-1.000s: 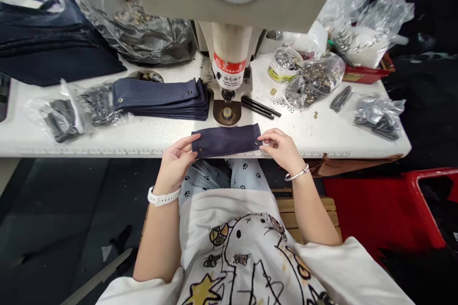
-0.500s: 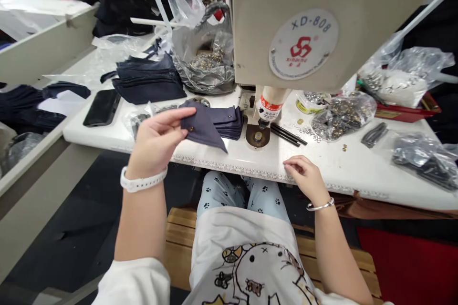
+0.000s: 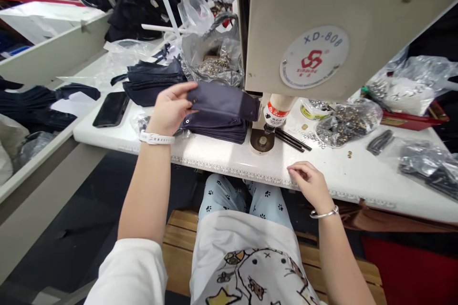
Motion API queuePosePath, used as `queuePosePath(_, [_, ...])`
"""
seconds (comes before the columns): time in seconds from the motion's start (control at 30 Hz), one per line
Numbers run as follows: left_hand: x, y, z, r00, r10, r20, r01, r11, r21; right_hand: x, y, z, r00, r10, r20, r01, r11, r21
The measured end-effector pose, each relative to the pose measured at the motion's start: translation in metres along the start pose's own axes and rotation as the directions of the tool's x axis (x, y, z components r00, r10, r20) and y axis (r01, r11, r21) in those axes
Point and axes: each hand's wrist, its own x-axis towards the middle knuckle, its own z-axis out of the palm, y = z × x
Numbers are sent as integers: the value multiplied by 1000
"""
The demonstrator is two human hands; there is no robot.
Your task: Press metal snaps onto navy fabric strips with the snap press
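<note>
My left hand (image 3: pixel 170 109) pinches one end of a dark navy fabric strip (image 3: pixel 223 97) with a small metal snap near that end. The strip spans above a stack of similar navy pieces (image 3: pixel 218 128), to the left of the press's round die (image 3: pixel 262 141). Over the die hangs the head of the snap press (image 3: pixel 275 110), wrapped with a red and white label. At the table's front edge, to the right of the die, my right hand (image 3: pixel 308 181) rests with fingers bent together and thumb against them. Whatever it may hold is hidden.
The machine body (image 3: pixel 322 0) looms overhead. Another navy stack (image 3: pixel 155 81) and a phone (image 3: pixel 111 108) lie left. Black rods (image 3: pixel 293 139), a bag of metal fasteners (image 3: pixel 348 121) and a bag of black parts (image 3: pixel 429 164) lie right. A grey bag of fasteners (image 3: pixel 214 64) stands behind.
My left hand has risen slightly and carried the navy strip up over the stack, where it now lies stretched rightward instead of hanging angled toward the front edge. My right hand keeps about the same pose.
</note>
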Motion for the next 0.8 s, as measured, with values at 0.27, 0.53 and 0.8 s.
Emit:
queuePosePath(0.27, [-12,-35,-31,953,259,-156,-53,649,759,0,2,1,1000,-15,-21,14,1000,-22])
queuePosePath(0.53, [36,-33,-93,893,420,-161,8,343,939,-1,3,1,998,-10,-59,7,999,-45])
queuePosePath(0.8, [73,-59,-111,950,294,-109,37,241,970,-1,5,2,997,3,-82,-7,999,-52])
